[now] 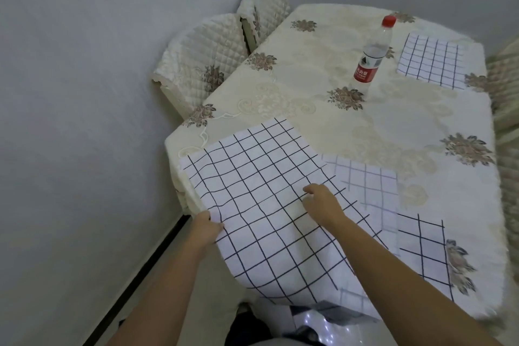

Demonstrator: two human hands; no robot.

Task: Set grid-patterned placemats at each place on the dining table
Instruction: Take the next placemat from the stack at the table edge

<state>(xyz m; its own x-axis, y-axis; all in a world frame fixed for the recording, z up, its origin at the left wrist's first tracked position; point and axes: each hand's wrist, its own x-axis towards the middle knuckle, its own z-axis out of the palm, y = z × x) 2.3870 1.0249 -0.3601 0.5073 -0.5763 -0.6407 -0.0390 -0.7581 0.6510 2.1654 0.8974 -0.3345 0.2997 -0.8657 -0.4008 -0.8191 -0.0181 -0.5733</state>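
A white placemat with a dark grid (pixel 261 191) lies over the near left corner of the dining table (pixel 323 109), its near end hanging off the edge. My left hand (pixel 206 229) pinches its left edge. My right hand (pixel 321 202) rests on top of it with the fingers curled, pressing the cloth. Partly under it to the right lies a second grid placemat (pixel 421 250), with a paler piece (pixel 368 180) on it. A third grid placemat (pixel 431 60) lies flat at the far right of the table.
A clear plastic bottle with a red cap and red label (pixel 373 56) stands upright near the table's far middle. Quilted cream chair covers (pixel 202 56) sit at the far left against the grey wall. Another covered chair (pixel 505 87) is at the right edge.
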